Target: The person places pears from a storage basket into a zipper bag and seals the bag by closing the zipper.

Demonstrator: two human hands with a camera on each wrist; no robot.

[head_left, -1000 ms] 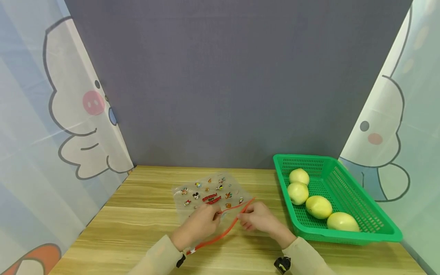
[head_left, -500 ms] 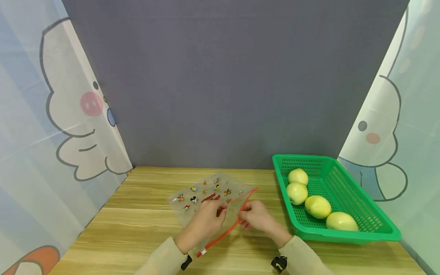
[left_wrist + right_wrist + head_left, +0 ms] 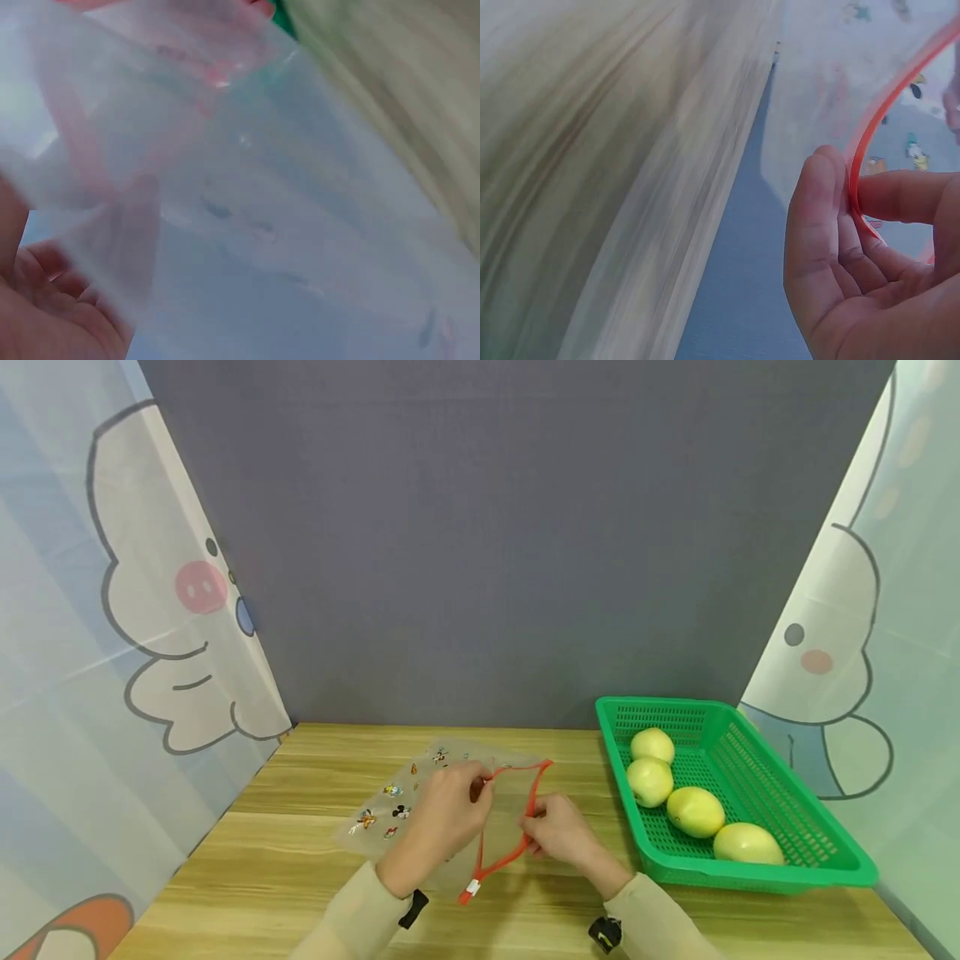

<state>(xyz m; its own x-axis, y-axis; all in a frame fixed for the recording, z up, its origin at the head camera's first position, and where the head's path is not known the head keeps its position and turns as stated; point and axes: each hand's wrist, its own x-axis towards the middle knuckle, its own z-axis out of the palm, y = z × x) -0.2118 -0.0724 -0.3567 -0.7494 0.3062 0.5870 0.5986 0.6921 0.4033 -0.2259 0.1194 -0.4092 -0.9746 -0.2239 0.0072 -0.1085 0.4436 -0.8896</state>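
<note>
A clear zip bag (image 3: 401, 789) with small cartoon prints and a red zip edge lies over the table's middle, its mouth pulled wide between the two hands. My left hand (image 3: 442, 810) pinches the far-left side of the red edge. On the opposite side, my right hand (image 3: 558, 831) pinches the red strip between thumb and fingers; the right wrist view shows that strip (image 3: 862, 154) bent in a curve. A white slider (image 3: 472, 887) sits at the near corner of the zip. Cloudy plastic (image 3: 285, 195) fills most of the left wrist view and hides the left fingertips.
A green basket (image 3: 757, 881) stands to the right of my right hand, with several yellow-green fruits (image 3: 696, 812) along its left and near sides. The wooden table (image 3: 247, 852) meets a grey backdrop (image 3: 480, 568) behind, with cartoon-printed curtains (image 3: 67, 710) at both sides.
My left hand has moved up and away with its side of the bag, spreading the red mouth wider. The slider corner has shifted right and nearer the table's middle. The right hand stays nearly in place.
</note>
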